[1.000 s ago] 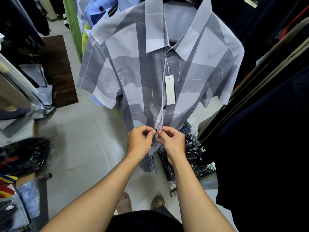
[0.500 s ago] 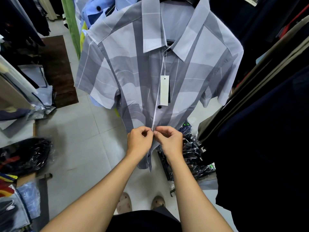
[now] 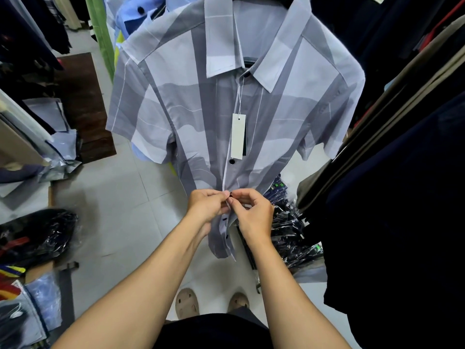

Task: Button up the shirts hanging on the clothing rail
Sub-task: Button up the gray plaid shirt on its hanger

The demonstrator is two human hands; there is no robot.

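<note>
A grey and pale-blue checked short-sleeved shirt [image 3: 191,117] hangs in front of me on a hanger, with a white price tag [image 3: 238,136] dangling down its front. One dark button [image 3: 231,161] below the tag is fastened. Lower down, my left hand [image 3: 208,206] pinches the left edge of the placket and my right hand [image 3: 254,212] pinches the right edge, fingertips meeting at a small dark button [image 3: 230,196]. Two more dark buttons show on the loose hem below my hands.
Dark garments [image 3: 402,197] hang close on the right. A blue shirt [image 3: 130,16] hangs behind the grey one. Plastic-wrapped clothes [image 3: 289,222] lie on the tiled floor behind the shirt, more bags [image 3: 35,235] at the left. A brown mat [image 3: 85,107] lies far left.
The shirt front has closed up and shifted slightly left. My hands stay at the same button, fingertips pressed closer together on the placket.
</note>
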